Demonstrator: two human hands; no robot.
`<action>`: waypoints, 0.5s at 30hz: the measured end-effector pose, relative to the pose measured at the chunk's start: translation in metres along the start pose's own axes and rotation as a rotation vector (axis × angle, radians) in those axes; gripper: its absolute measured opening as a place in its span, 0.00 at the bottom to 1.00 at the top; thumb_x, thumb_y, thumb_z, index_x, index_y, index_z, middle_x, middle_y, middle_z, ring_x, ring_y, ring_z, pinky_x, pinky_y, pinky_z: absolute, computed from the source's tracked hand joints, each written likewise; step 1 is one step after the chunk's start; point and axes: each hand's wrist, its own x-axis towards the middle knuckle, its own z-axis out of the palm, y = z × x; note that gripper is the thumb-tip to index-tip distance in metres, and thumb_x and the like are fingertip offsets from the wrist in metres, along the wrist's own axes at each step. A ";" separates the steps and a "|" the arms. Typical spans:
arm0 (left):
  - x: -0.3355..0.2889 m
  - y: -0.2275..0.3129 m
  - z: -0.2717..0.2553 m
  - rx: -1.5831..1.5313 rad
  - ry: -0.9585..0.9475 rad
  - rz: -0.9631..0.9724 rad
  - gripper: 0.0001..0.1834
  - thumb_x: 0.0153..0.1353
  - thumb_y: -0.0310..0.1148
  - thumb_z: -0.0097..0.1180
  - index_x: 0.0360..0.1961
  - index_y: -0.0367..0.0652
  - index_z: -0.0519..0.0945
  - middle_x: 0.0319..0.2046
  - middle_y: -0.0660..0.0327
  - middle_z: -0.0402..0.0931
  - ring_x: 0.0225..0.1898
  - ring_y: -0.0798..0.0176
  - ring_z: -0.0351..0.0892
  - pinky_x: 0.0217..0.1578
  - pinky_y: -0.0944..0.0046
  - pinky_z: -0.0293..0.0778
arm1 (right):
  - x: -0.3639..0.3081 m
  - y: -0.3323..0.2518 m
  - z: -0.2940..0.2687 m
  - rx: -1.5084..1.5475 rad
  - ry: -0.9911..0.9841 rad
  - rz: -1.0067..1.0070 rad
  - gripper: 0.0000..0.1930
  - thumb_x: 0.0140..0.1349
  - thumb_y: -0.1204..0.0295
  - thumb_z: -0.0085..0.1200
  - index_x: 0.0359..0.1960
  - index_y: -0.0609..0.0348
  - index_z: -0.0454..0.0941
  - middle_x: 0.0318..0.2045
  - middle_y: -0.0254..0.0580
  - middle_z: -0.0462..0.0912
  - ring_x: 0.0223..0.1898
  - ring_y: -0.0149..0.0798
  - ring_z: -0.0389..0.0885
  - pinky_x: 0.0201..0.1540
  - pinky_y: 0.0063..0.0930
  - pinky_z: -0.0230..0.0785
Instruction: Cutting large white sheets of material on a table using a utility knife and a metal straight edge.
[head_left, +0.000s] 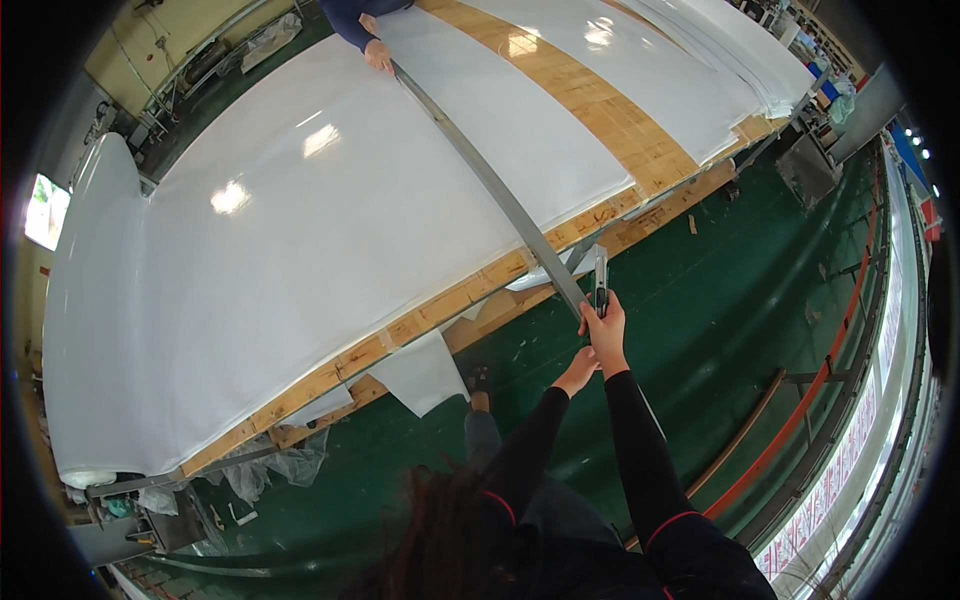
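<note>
My right hand (607, 325) is closed around a utility knife (601, 272), which points up and away from me. Its fingers also touch the side of a long grey metal straightedge (480, 170). Just below, my left hand (577, 371) is closed by my right wrist, where the straightedge passes; some of its fingertips are hidden. The straightedge reaches across the white sheet (340, 230) on a big table and overhangs the near wooden edge (440, 304). At its far end another person's hand (378, 56) rests on it.
A bare wooden strip (570, 85) divides the white sheeting. To the left lies a large white roll (95, 320). Cut white pieces (415, 375) hang below the table edge. Green floor (690, 310) lies on my side, with an orange rail (790, 435) curving at the right.
</note>
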 end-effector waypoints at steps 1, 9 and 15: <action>0.001 0.000 0.000 0.000 -0.002 0.001 0.20 0.63 0.43 0.42 0.47 0.39 0.70 0.39 0.65 0.72 0.39 0.71 0.71 0.41 0.68 0.67 | 0.000 0.000 0.000 0.000 -0.001 -0.001 0.07 0.53 0.79 0.52 0.32 0.64 0.68 0.12 0.34 0.70 0.10 0.26 0.68 0.13 0.19 0.59; 0.004 0.002 -0.002 0.007 -0.011 0.010 0.20 0.64 0.43 0.41 0.48 0.39 0.70 0.40 0.64 0.72 0.40 0.71 0.71 0.41 0.68 0.67 | 0.000 0.000 0.004 0.005 -0.008 -0.002 0.07 0.53 0.78 0.52 0.31 0.64 0.68 0.12 0.33 0.70 0.10 0.25 0.68 0.13 0.19 0.59; 0.012 -0.016 0.007 -0.010 -0.051 0.000 0.20 0.64 0.44 0.41 0.49 0.40 0.69 0.40 0.63 0.72 0.40 0.71 0.71 0.41 0.67 0.67 | 0.002 0.008 -0.014 -0.040 0.019 -0.004 0.07 0.53 0.79 0.51 0.32 0.64 0.67 0.12 0.33 0.69 0.10 0.26 0.67 0.13 0.20 0.59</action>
